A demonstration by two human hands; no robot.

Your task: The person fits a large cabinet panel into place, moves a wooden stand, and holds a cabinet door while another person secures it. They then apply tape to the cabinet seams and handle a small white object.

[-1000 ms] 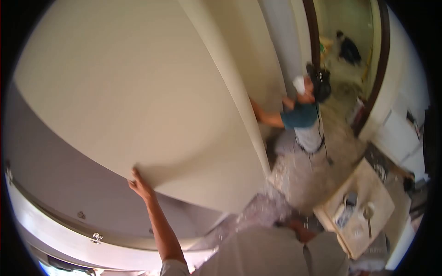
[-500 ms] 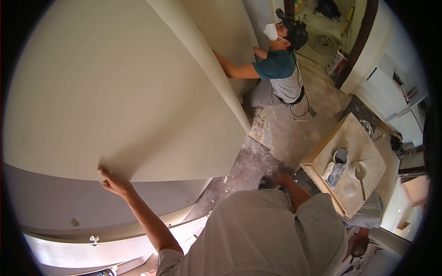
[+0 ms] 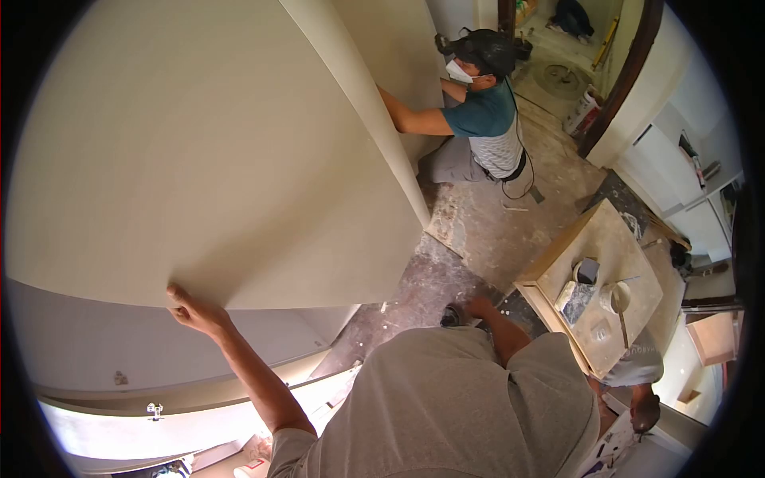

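Note:
My left hand [image 3: 195,309] grips the lower edge of a large beige panel [image 3: 215,151], its thumb at the front face and the other fingers curled at the edge. The panel fills the upper left and casts a soft shadow above the hand. My right hand [image 3: 480,307] is low beside a dark shoe [image 3: 453,315], in front of my grey shirt [image 3: 438,398]. Its fingers are too small and partly hidden to make out. A person in a mask and dark cap [image 3: 484,127] kneels beyond the panel, with both arms reaching to its far side.
A wooden box-like stand [image 3: 629,263] at the right holds a container [image 3: 616,297] and tools. Another person's shirt [image 3: 637,362] shows behind it. A white cabinet part with a hinge [image 3: 154,411] lies lower left. A dark-framed doorway [image 3: 621,88] stands upper right.
The kneeling person's head has tipped down and toward the panel. The person behind the stand has shifted. My left hand keeps its hold, and the view has moved slightly.

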